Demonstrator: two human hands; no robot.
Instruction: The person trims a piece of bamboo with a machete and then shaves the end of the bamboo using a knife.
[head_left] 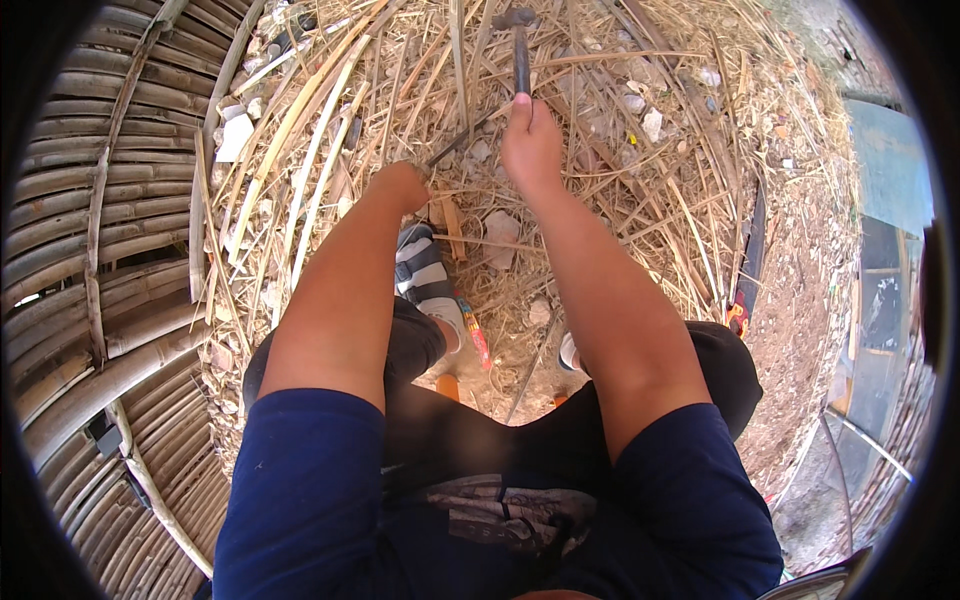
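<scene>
My right hand (533, 145) is closed round the handle of a hammer (521, 65). The hammer's dark head points away from me, over the straw and split bamboo. Lower and to the left, my left hand (402, 187) is closed at the near end of a thin dark blade-like tool (455, 145). That tool slants up and right toward the hammer, and its grip is hidden in the hand. Just beyond its far end stands a bamboo strip (459, 65). A striped grey-and-white shoe (424, 265) is on my left foot, just below the left hand.
Long split bamboo strips (325, 150) lie on the left among straw and stones. A handsaw (750, 260) with an orange-red handle rests right of my right knee. Between my feet lies a red wrapper (472, 335). A slatted bamboo wall (130, 200) borders the left side.
</scene>
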